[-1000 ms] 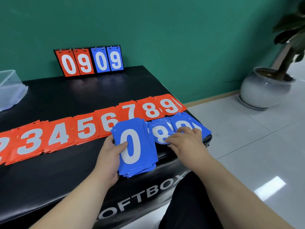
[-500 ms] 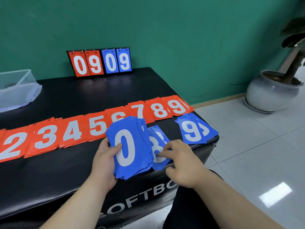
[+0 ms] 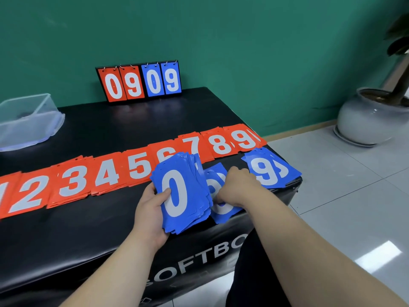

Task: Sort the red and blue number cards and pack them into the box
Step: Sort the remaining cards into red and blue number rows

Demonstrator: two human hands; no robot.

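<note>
R hand (image 3: 238, 187) farther onto glossy 8-cards (image 3: 222, 212)

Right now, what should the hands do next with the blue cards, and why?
Probably slide the middle blue pile onto the blue stack in the left hand: the right hand curls its fingers on that pile, which lies beside the stack.
</note>
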